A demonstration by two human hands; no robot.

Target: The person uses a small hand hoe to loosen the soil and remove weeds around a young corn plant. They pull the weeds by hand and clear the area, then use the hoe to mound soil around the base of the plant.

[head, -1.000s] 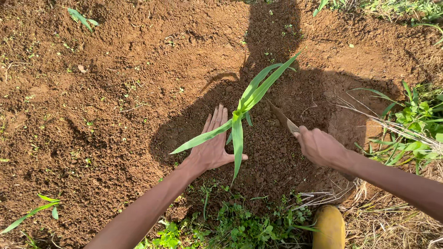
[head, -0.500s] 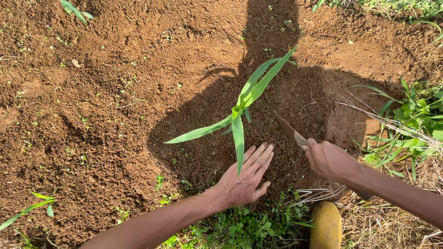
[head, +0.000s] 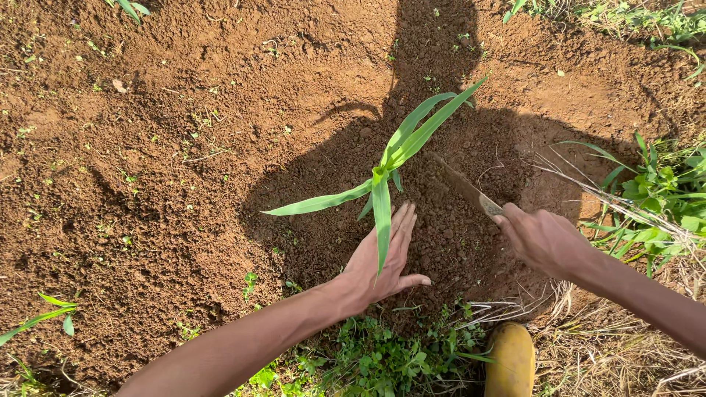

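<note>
A young green seedling with long narrow leaves stands in a mound of loose brown soil. My left hand lies flat, palm down, on the soil just in front of the plant's base, fingers together pointing away, one leaf crossing over it. My right hand grips the handle of a soil-caked blade. The blade's tip rests in the earth to the right of the stem. My shadow covers the mound.
Bare tilled earth spreads to the left and beyond. Low weeds grow near my arm. Grass and dry straw edge the right side. A yellow boot toe shows at the bottom. Small seedlings stand lower left.
My left hand moved from the left of the stem to the near side of it, then slid forward closer to the base. The blade shifted slightly up and right.
</note>
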